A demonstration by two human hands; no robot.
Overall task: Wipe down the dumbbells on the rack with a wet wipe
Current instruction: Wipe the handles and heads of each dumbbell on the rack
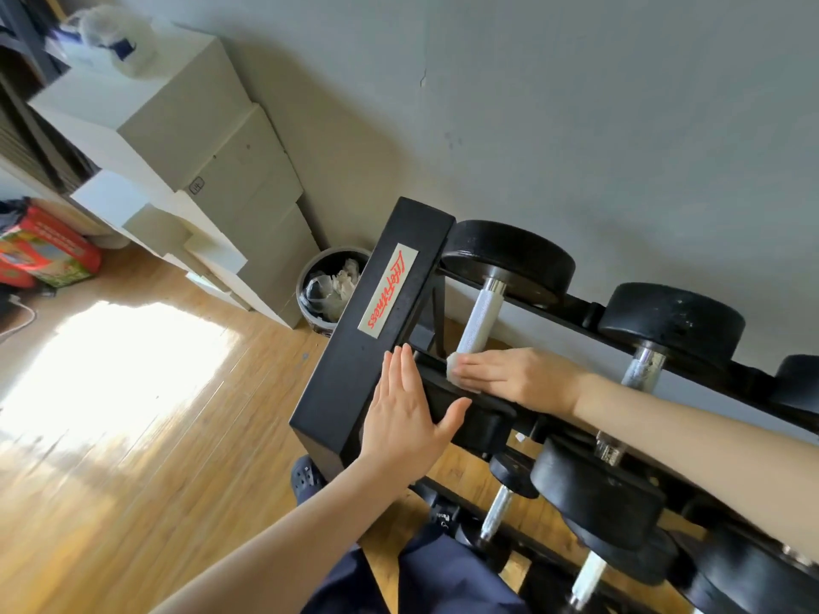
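Observation:
A black dumbbell rack (376, 312) with a red-lettered label stands against the wall. On its top tier lies a big black dumbbell with a knurled silver handle (478, 316). My right hand (518, 381) lies flat with straight fingers on this dumbbell's near head, pressing a white wet wipe (456, 367) under its fingertips. My left hand (407, 414) rests flat, fingers straight, on the rack's end post, thumb against the same head. Another dumbbell (669, 325) sits to the right; more lie on lower tiers.
A round bin (328, 290) holding crumpled wipes stands left of the rack by the wall. Stacked white boxes (212, 170) fill the corner beyond. A red and green package (44, 250) lies at far left. The floor is wood, with a sunlit patch.

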